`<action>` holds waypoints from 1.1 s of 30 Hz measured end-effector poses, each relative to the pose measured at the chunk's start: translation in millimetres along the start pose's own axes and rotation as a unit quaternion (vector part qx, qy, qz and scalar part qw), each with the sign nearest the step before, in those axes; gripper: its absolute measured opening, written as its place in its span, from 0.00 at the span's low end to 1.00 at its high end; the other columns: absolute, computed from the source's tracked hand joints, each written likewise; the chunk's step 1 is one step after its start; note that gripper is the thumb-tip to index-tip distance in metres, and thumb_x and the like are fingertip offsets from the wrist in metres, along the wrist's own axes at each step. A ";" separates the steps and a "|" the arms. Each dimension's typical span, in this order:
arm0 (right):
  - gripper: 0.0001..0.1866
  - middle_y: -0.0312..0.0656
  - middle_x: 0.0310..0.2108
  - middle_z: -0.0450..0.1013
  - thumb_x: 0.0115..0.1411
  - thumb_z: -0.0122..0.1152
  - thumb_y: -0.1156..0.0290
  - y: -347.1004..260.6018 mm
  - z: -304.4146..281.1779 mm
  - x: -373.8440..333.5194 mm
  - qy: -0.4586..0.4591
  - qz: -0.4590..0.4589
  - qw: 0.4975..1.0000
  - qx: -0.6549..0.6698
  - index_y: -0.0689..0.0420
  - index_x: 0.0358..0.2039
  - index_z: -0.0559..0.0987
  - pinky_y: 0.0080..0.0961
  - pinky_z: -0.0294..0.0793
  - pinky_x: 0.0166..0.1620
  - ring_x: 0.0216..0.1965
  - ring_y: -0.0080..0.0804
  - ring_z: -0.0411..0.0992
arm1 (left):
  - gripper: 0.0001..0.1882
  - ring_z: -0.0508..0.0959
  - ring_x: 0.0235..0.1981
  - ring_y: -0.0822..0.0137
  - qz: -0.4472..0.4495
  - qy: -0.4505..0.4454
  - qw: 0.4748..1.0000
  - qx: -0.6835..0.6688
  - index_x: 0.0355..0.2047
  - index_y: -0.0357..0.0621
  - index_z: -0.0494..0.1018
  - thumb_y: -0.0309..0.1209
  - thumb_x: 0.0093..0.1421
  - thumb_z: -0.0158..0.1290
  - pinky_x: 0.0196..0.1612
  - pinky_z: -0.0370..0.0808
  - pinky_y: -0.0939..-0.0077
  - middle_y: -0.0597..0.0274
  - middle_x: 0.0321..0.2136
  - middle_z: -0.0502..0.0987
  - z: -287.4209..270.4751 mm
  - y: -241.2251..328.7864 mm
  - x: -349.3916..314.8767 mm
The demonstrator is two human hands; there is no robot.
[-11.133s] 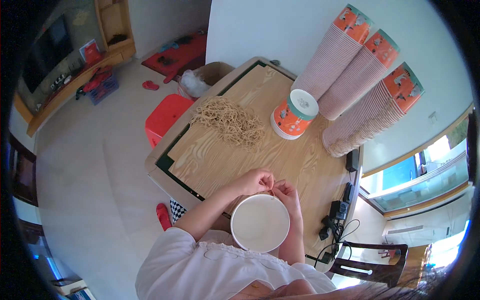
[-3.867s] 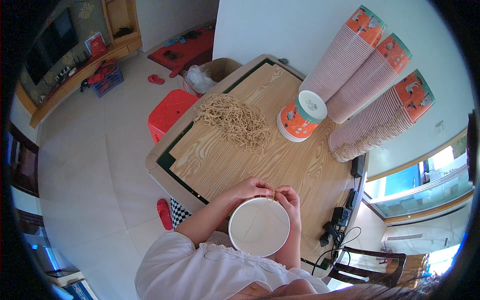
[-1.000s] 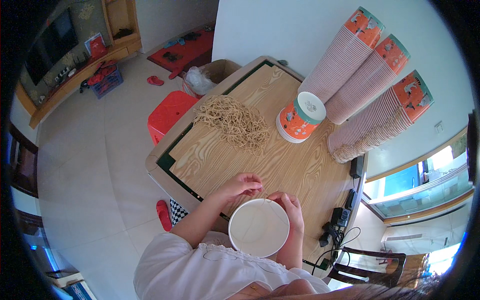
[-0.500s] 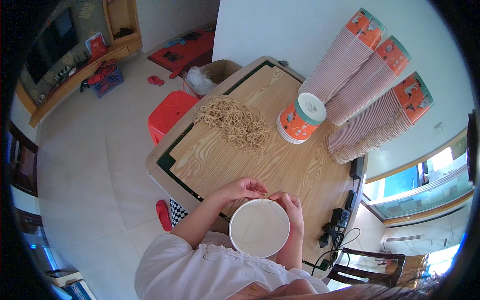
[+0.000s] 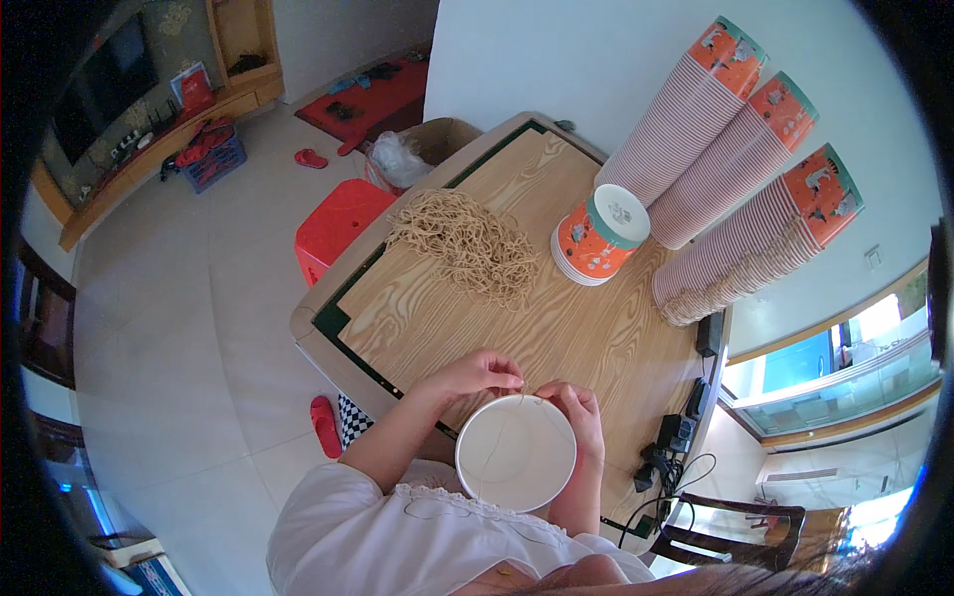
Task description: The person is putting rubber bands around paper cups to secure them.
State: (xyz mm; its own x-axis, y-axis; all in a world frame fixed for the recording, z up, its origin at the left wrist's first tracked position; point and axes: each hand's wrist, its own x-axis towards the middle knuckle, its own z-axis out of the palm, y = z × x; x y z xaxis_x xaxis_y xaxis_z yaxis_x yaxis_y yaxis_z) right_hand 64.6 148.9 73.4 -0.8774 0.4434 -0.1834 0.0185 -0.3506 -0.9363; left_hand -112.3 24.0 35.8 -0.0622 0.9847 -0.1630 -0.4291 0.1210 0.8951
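white cup (image 5: 535, 455): mouth-up at the shirt (image 5: 417, 521), likely braced there to free both hands | left hand (image 5: 490, 373): fingertips pinched, seemingly on the thin strand (image 5: 500, 437) | right hand (image 5: 576, 409): pinched too, strand at far rim, apparently | tangled pile (image 5: 465, 246): handy on the table (image 5: 417, 333)

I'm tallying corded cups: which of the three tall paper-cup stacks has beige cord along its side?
The rightmost stack: beige cord tufts run along its side; the left stack and middle stack show none.
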 end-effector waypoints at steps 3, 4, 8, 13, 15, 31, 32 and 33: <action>0.17 0.43 0.28 0.72 0.58 0.51 0.62 -0.5 -0.2 -0.4 -0.003 0.000 1.000 0.000 0.66 0.27 0.76 0.24 0.70 0.35 0.29 0.31 0.71 | 0.08 0.72 0.29 0.74 0.009 0.025 0.998 -0.052 0.30 0.40 0.72 0.32 0.53 0.53 0.36 0.69 0.80 0.64 0.28 0.75 -1.1 2.0 -1.2; 0.17 0.43 0.28 0.72 0.58 0.51 0.62 0.4 -2.0 -0.6 -0.002 0.000 1.000 0.000 0.66 0.27 0.76 0.24 0.70 0.35 0.29 0.31 0.71 | 0.08 0.72 0.29 0.74 0.008 0.025 0.998 -0.052 0.30 0.40 0.72 0.32 0.53 0.53 0.36 0.69 0.80 0.64 0.28 0.75 -1.3 2.4 -1.2; 0.18 0.44 0.29 0.73 0.59 0.50 0.62 4.4 -5.6 0.6 -0.013 0.007 1.000 0.001 0.67 0.29 0.76 0.25 0.71 0.37 0.31 0.32 0.72 | 0.08 0.72 0.29 0.74 0.009 0.021 0.996 -0.082 0.30 0.40 0.71 0.31 0.53 0.52 0.36 0.69 0.80 0.63 0.28 0.74 -2.1 2.9 -1.3; 0.20 0.45 0.31 0.73 0.59 0.48 0.60 -2.2 4.2 2.8 -0.024 0.039 0.999 0.019 0.67 0.32 0.75 0.25 0.71 0.39 0.33 0.32 0.72 | 0.08 0.72 0.29 0.74 0.008 0.021 0.997 -0.072 0.30 0.40 0.71 0.31 0.53 0.52 0.36 0.69 0.81 0.64 0.28 0.74 -1.9 3.5 -0.7; 0.19 0.45 0.35 0.73 0.60 0.47 0.60 -0.1 -1.5 5.9 -0.081 0.044 0.995 0.035 0.67 0.34 0.75 0.28 0.69 0.43 0.38 0.33 0.71 | 0.08 0.72 0.29 0.74 0.008 0.021 0.998 -0.059 0.31 0.40 0.71 0.31 0.53 0.52 0.36 0.69 0.80 0.65 0.28 0.74 -1.0 3.5 0.1; 0.18 0.45 0.34 0.73 0.60 0.45 0.65 -0.8 -5.9 5.9 -0.038 0.030 0.998 0.026 0.68 0.30 0.76 0.26 0.70 0.41 0.35 0.33 0.72 | 0.07 0.72 0.28 0.74 0.016 0.056 0.994 -0.091 0.30 0.42 0.70 0.32 0.54 0.52 0.35 0.69 0.80 0.64 0.28 0.74 -5.4 8.7 -9.6; 0.18 0.45 0.34 0.73 0.60 0.45 0.65 -0.2 -6.3 6.0 -0.039 0.023 0.998 0.031 0.68 0.30 0.77 0.26 0.70 0.41 0.36 0.33 0.72 | 0.08 0.72 0.28 0.74 0.017 0.055 0.995 -0.088 0.31 0.41 0.70 0.32 0.54 0.52 0.35 0.69 0.81 0.64 0.28 0.74 -5.1 9.1 -9.1; 0.18 0.45 0.34 0.73 0.60 0.45 0.65 0.3 -6.6 6.0 -0.041 0.017 0.998 0.035 0.68 0.30 0.77 0.26 0.70 0.41 0.36 0.33 0.71 | 0.08 0.72 0.28 0.74 0.018 0.053 0.995 -0.084 0.31 0.41 0.70 0.32 0.54 0.53 0.34 0.69 0.81 0.64 0.28 0.74 -4.7 9.5 -8.6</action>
State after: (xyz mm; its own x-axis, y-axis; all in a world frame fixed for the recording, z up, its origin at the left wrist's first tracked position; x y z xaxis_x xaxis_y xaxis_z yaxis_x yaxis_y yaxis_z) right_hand 62.4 156.9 70.0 -0.9131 0.3626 -0.1865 0.0174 -0.4223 -0.9063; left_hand -120.1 16.1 43.8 -0.1720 0.9680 -0.1828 -0.5686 0.0539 0.8208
